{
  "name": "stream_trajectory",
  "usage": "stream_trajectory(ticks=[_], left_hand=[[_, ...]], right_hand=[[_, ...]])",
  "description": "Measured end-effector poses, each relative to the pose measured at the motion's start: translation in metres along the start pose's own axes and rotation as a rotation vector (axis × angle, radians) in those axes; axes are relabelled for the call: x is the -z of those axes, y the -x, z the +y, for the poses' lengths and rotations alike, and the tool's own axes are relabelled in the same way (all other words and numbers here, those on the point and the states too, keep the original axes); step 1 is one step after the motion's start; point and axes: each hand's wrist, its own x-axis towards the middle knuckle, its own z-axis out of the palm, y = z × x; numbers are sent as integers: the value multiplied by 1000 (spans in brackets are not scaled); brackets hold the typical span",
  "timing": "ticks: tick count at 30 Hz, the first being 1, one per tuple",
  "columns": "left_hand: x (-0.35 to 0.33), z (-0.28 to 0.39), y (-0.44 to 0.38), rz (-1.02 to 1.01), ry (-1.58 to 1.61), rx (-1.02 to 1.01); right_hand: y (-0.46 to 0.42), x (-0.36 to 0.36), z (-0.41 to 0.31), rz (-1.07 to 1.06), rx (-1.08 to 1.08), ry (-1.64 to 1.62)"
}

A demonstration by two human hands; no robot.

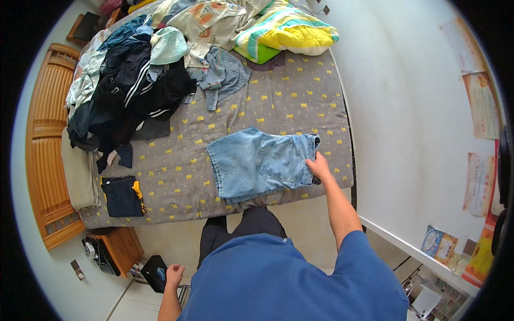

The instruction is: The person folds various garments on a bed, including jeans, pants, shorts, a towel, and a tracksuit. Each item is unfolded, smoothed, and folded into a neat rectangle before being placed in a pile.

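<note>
A pair of light-blue denim shorts (245, 168), folded lengthwise, lies near the front edge of the bed with its waistband toward the wall. My right hand (318, 166) grips that waistband; the thumb shows on top and the fingers are partly hidden by the cloth. Low at my left side hangs my left hand (174, 274), fingers loosely bent, with nothing seen in it. A folded dark garment with yellow edging (121, 197) rests on the patterned bed sheet (176, 188) to the left.
Dark clothes (132, 88) are heaped at the bed's left, beside a crumpled grey-blue shirt (227, 74). A yellow, green and white quilt (295, 34) lies at the far right. A white wall (385, 120) borders the right side, a wooden headboard (52, 144) the left. A wooden nightstand (120, 248) stands below.
</note>
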Motion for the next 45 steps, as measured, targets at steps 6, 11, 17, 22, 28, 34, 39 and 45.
stream_trajectory(ticks=[6, 11, 17, 22, 28, 34, 39, 45], left_hand=[[-31, 54, -27, 28, 263, -215], [-44, 115, -19, -15, 264, -377], [-36, 64, -14, 63, 290, -272], [-45, 4, -8, 73, 318, -36], [-58, -5, 3, 50, 256, -23], [-61, 71, 10, 107, 226, -180], [-91, 155, -11, 2, 240, -240], [-120, 201, -73, -230, 204, -324]], right_hand=[[53, -54, -135, -64, 217, -44], [100, -174, -228, -504, 314, -63], [112, -218, -179, -510, 154, 107], [75, -191, -62, -253, -81, 87], [29, -203, 10, -303, -442, -387], [17, -224, -10, -369, -426, -447], [7, -228, -30, -461, -479, -480], [11, -235, -77, -547, -534, -673]])
